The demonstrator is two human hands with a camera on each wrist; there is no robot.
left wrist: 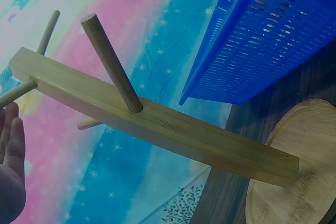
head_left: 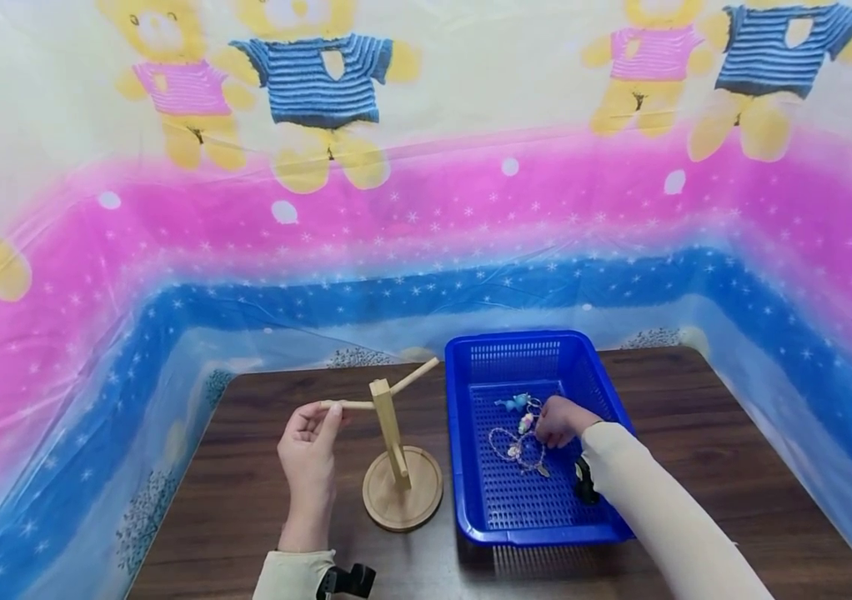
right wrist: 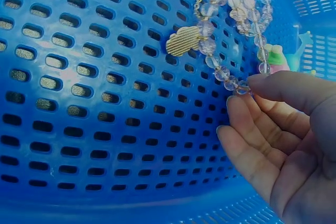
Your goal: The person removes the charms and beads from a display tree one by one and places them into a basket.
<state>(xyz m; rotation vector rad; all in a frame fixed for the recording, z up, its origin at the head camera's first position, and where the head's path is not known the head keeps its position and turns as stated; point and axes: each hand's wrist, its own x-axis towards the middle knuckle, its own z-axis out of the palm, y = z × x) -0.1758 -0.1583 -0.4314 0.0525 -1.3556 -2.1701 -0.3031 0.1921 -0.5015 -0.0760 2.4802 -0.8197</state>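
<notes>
A wooden peg stand rises from a round base on the table. My left hand pinches the end of its left upper peg between thumb and fingers. Inside the blue plastic basket, my right hand reaches down among beaded jewellery. The right wrist view shows its thumb and index finger pinching a clear, pinkish beaded bracelet. From that bracelet hangs a gold cloud-shaped charm. A light-blue trinket lies just beyond the right hand, its shape hard to make out.
The basket stands on a dark wood table, right of the stand. Other pegs stick out from the post, one toward the basket. A bear-printed cloth hangs behind and at both sides. A black wrist mount sits on the left sleeve.
</notes>
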